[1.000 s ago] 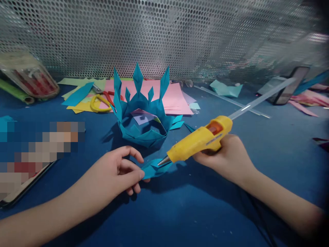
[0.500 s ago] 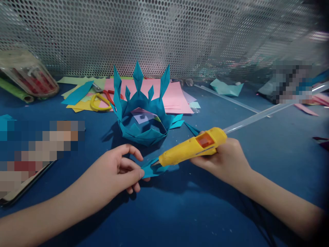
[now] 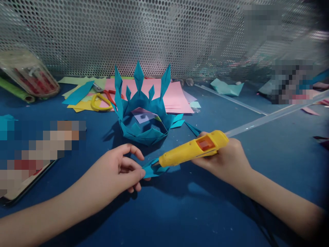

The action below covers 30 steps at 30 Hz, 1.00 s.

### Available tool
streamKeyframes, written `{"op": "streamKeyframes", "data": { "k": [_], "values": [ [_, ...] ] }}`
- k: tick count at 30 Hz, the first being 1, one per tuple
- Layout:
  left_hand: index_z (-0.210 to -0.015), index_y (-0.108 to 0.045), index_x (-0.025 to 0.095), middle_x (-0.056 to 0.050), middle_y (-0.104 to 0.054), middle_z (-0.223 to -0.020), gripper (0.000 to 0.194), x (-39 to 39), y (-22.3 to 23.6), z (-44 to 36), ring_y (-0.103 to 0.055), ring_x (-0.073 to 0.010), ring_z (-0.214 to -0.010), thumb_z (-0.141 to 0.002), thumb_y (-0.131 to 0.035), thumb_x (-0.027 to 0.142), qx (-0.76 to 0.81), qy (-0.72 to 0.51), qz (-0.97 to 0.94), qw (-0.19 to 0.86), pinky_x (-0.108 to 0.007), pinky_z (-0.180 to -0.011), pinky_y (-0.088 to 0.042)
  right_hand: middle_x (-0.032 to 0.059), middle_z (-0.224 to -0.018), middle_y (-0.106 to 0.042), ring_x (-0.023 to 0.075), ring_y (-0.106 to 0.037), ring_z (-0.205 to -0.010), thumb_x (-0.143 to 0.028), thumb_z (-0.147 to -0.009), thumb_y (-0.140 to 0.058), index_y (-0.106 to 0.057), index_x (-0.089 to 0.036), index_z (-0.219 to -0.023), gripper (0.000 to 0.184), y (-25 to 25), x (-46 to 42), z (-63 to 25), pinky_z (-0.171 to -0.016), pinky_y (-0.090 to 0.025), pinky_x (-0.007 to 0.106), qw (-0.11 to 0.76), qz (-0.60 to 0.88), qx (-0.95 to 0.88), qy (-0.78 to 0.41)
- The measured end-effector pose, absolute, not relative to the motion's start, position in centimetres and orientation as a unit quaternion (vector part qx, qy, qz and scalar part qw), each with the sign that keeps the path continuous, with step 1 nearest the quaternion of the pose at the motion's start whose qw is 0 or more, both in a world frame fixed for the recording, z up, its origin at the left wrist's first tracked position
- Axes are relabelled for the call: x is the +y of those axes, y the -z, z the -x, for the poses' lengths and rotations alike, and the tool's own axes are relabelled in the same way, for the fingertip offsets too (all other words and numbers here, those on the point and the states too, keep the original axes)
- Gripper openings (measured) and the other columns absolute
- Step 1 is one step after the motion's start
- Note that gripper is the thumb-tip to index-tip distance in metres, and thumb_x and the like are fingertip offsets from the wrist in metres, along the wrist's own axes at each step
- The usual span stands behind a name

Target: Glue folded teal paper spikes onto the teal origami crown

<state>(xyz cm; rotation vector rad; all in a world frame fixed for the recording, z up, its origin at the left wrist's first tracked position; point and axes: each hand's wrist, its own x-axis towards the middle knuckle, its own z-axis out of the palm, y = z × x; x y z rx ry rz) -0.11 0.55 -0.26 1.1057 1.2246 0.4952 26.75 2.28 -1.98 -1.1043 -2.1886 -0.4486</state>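
Observation:
My left hand (image 3: 117, 171) pinches a small folded teal paper piece (image 3: 151, 169) flat against the blue table. A yellow glue gun (image 3: 191, 150) is gripped in my right hand (image 3: 226, 159), its metal nozzle touching the teal piece. A clear glue stick (image 3: 272, 116) juts from the back of the gun toward the right. Just behind my hands stands a teal folded paper crown (image 3: 141, 109) with tall spikes.
Pink paper sheets (image 3: 174, 97), yellow-handled scissors (image 3: 100, 102) and coloured paper scraps lie behind the crown. A clear bag with red items (image 3: 29, 77) sits at far left. A perforated metal screen (image 3: 164, 34) closes off the back. Blurred patches cover things at left and right.
The glue gun has tilted lower and shifted slightly left, so the glue stick points more toward the right edge. My left hand has stayed pinched on the teal piece.

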Motion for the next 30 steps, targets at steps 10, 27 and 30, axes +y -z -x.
{"op": "streamKeyframes", "data": {
  "k": [10,27,30],
  "values": [
    [-0.086,-0.053,0.023,0.011,-0.067,-0.050,0.027,0.5,0.4,0.1,-0.063,-0.0108,-0.049,-0.068,-0.073,0.023,0.540,-0.223,-0.489,0.648,-0.017,-0.046,-0.044,-0.0050,-0.042,-0.053,0.0091,-0.051,-0.032,-0.045,-0.091,-0.051,-0.056,-0.020,-0.060,0.040,2.1,2.1,-27.2,-0.038,-0.038,0.019,0.303,0.428,-0.835,0.167],
    [-0.088,-0.051,0.024,0.010,-0.068,-0.051,0.027,0.5,0.2,0.0,-0.061,-0.0102,-0.048,-0.071,-0.072,0.022,0.544,-0.222,-0.491,0.643,-0.018,-0.046,-0.043,-0.0062,-0.045,-0.052,0.0067,-0.051,-0.035,-0.046,-0.093,-0.056,-0.047,-0.021,-0.060,0.042,0.8,1.7,-26.5,-0.038,-0.034,0.017,0.322,0.401,-0.850,0.116],
    [-0.087,-0.051,0.024,0.011,-0.066,-0.049,0.028,0.4,0.2,-0.1,-0.061,-0.0105,-0.047,-0.069,-0.072,0.022,0.547,-0.222,-0.491,0.641,-0.018,-0.045,-0.043,-0.0059,-0.044,-0.051,0.0076,-0.049,-0.035,-0.042,-0.093,-0.058,-0.045,-0.021,-0.061,0.040,0.8,1.7,-26.6,-0.039,-0.034,0.018,0.315,0.397,-0.853,0.126]
  ]
}}
